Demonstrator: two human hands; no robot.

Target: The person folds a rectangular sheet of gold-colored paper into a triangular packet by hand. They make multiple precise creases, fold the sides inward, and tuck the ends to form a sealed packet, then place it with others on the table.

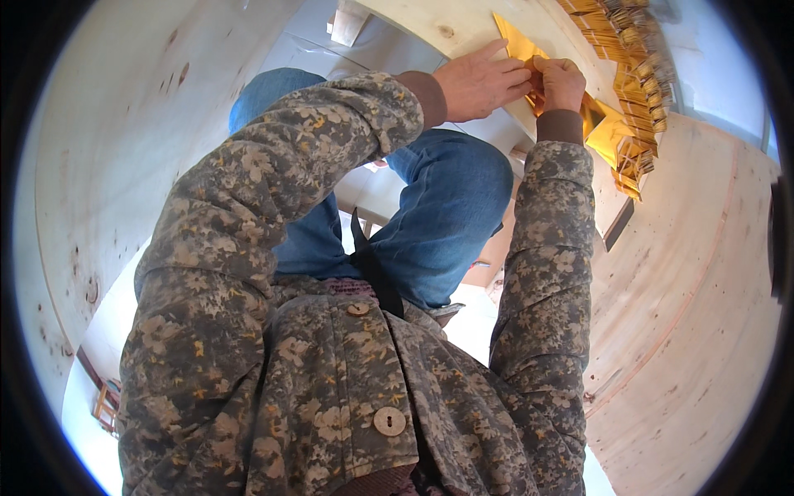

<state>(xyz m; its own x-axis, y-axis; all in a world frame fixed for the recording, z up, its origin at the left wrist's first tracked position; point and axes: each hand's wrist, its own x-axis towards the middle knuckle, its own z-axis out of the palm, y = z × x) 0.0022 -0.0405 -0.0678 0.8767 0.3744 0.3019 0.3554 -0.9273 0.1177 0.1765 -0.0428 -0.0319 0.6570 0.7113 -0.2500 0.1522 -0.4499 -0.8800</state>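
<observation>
Both my hands are at the upper right, over a sheet of shiny gold foil paper (514,38) on a pale wooden surface. My right hand (562,86) has its fingers and thumb pinched on the foil paper, part of which folds up between the hands. My left hand (478,83) reaches in from the left, fingers stretched toward the same paper and thumb held apart; its fingertips touch or nearly touch the foil. More gold foil paper (610,139) lies just right of my right wrist. The underside of the paper and some fingertips are hidden.
A row of folded gold foil pieces (633,78) lines the far right edge of the wooden surface. A dark flat strip (619,225) lies below it. Pale wooden boards (695,273) stretch along the right, and another wooden panel (124,124) rises at left. My knees (463,186) are below the hands.
</observation>
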